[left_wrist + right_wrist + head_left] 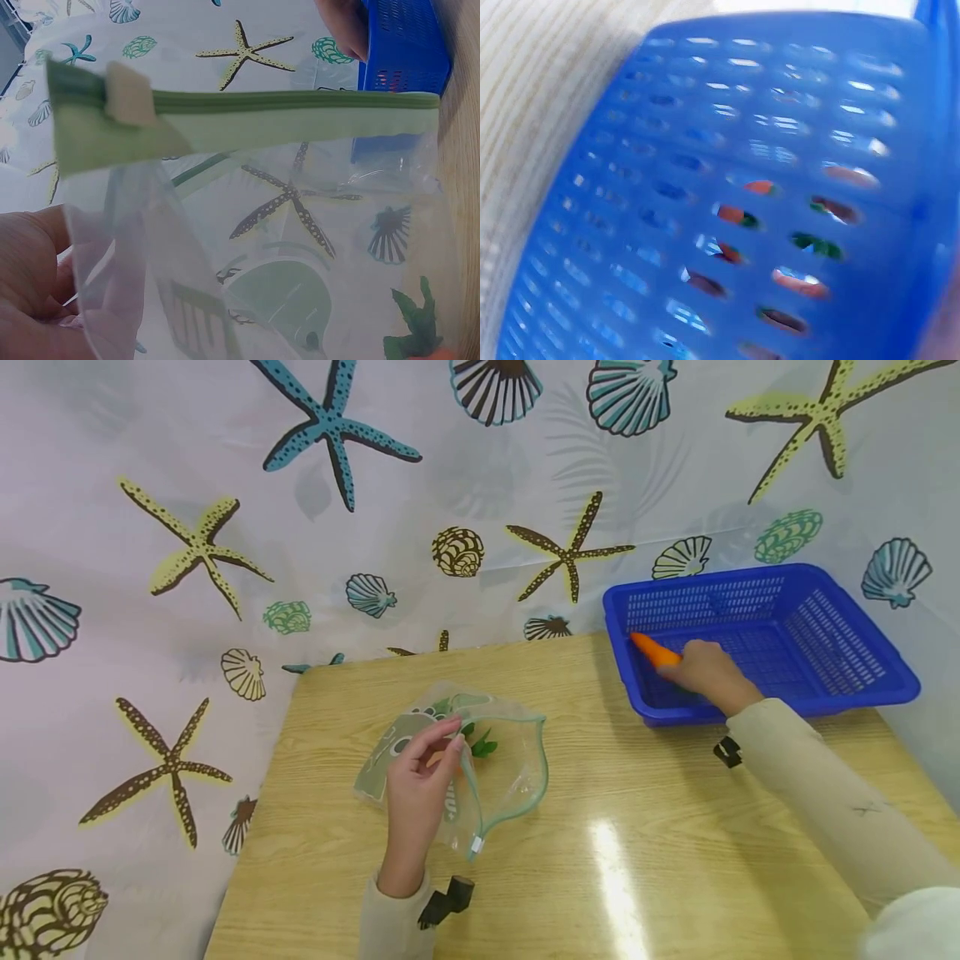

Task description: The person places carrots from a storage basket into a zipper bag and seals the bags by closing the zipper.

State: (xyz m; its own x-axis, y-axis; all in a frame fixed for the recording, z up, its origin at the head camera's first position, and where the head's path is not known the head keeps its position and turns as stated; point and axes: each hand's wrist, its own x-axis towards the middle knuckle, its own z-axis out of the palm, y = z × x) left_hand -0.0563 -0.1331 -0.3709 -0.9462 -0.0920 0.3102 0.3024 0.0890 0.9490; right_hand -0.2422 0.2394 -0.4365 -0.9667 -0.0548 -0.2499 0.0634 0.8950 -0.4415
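In the head view my left hand [420,781] pinches the rim of a clear slider zip bag [521,768] with green print, lying on the wooden table. Its mouth gapes to the right. Green leaves [483,745] and a bit of orange show inside the bag. To the right, my right hand [708,672] reaches into a blue plastic basket [825,700] and grips an orange carrot [651,649], whose tip points to the basket's far left corner. The right wrist view shows mostly the slotted basket wall [705,172], with orange and green glimpsed through the slots.
The wooden table [600,810] carries the bag at left and the basket at right. Behind and to the sides hangs a white cloth [420,510] printed with starfish and shells. The bag's white slider [477,844] sits at its near end.
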